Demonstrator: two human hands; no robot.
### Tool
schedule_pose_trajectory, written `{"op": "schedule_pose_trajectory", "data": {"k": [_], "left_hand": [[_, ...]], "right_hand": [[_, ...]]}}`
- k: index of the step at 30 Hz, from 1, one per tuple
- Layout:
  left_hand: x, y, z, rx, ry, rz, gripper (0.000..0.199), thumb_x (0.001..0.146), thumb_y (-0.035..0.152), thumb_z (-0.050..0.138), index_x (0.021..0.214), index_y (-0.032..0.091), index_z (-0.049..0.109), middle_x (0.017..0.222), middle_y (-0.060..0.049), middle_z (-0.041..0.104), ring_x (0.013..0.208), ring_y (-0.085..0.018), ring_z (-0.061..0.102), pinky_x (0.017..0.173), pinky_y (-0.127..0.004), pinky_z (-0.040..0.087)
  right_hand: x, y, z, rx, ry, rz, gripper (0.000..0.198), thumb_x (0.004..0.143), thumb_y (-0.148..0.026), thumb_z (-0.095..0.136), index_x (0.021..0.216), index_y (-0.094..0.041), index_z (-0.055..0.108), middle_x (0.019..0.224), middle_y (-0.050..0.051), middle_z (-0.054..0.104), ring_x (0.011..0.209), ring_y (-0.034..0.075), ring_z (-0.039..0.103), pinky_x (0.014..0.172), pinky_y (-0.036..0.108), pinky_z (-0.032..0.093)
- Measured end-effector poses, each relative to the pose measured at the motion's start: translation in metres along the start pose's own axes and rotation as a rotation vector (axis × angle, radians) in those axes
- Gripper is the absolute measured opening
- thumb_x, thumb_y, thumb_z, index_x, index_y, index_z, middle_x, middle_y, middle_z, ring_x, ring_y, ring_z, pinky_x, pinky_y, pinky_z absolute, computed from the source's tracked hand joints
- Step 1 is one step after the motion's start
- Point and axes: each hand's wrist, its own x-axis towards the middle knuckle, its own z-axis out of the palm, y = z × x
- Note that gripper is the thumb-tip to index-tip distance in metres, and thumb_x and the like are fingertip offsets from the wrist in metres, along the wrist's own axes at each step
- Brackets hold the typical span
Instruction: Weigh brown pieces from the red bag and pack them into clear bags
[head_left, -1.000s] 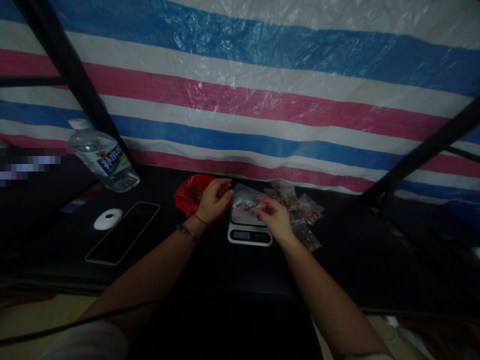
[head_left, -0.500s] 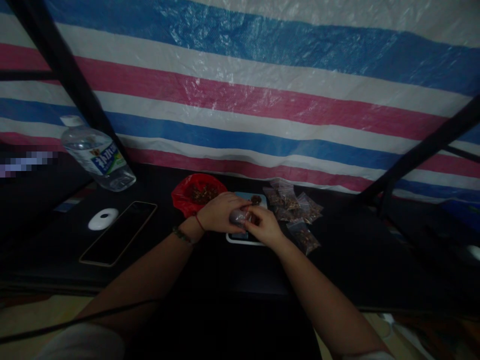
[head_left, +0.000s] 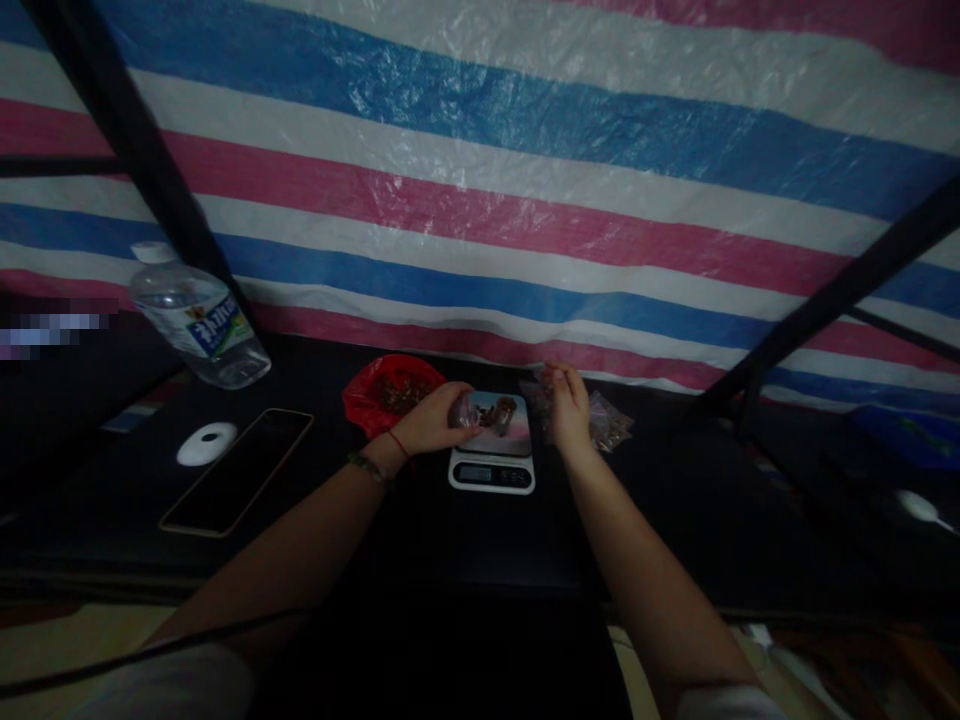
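My left hand [head_left: 439,418] is curled around a small clear plastic piece [head_left: 463,411], perhaps a bag or cup, at the left edge of a white kitchen scale [head_left: 491,473]. On the scale's plate are brown dried bits and a small brown-filled container or bag [head_left: 507,412], too dim to make out. My right hand [head_left: 571,412] is right of the scale, among small zip bags of brown bits [head_left: 609,422]. Its fingers are bent together and seem to pinch one of these bags, mostly hidden by the hand. A red plastic-lined bowl [head_left: 358,392] of brown bits sits behind my left hand.
On the left of the black table [head_left: 375,560] lie a phone [head_left: 240,470] and a white oval device [head_left: 206,443]. A clear bottle [head_left: 199,325] stands behind them. Black frame bars [head_left: 780,310] slant at both sides, before a striped plastic sheet [head_left: 480,240].
My hands have parted. The right moved right to the zip bags; the left stays with the clear plastic, slightly further left. The front zip bag no longer shows where it lay.
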Motion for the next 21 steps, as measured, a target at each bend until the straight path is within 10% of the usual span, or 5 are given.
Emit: {"op": "schedule_pose_trajectory", "data": {"k": [12, 21], "left_hand": [[-0.004, -0.007, 0.004, -0.065, -0.020, -0.003, 0.060, 0.073, 0.049, 0.068, 0.118, 0.013, 0.051, 0.109, -0.013, 0.061, 0.095, -0.025, 0.061, 0.084, -0.042, 0.050], [-0.003, -0.001, 0.010, 0.080, -0.005, -0.046, 0.064, 0.069, 0.051, 0.070, 0.119, 0.015, 0.054, 0.117, -0.012, 0.062, 0.107, -0.027, 0.059, 0.096, -0.041, 0.046]], "right_hand": [[-0.018, 0.040, 0.002, -0.267, -0.490, -0.066, 0.057, 0.071, -0.041, 0.071, 0.122, -0.019, 0.056, 0.126, 0.013, 0.056, 0.120, 0.026, 0.049, 0.104, 0.046, 0.034], [-0.021, 0.022, 0.013, -0.364, -0.428, -0.152, 0.033, 0.067, -0.027, 0.073, 0.098, -0.019, 0.066, 0.104, 0.008, 0.065, 0.104, 0.025, 0.057, 0.095, 0.042, 0.042]]}}
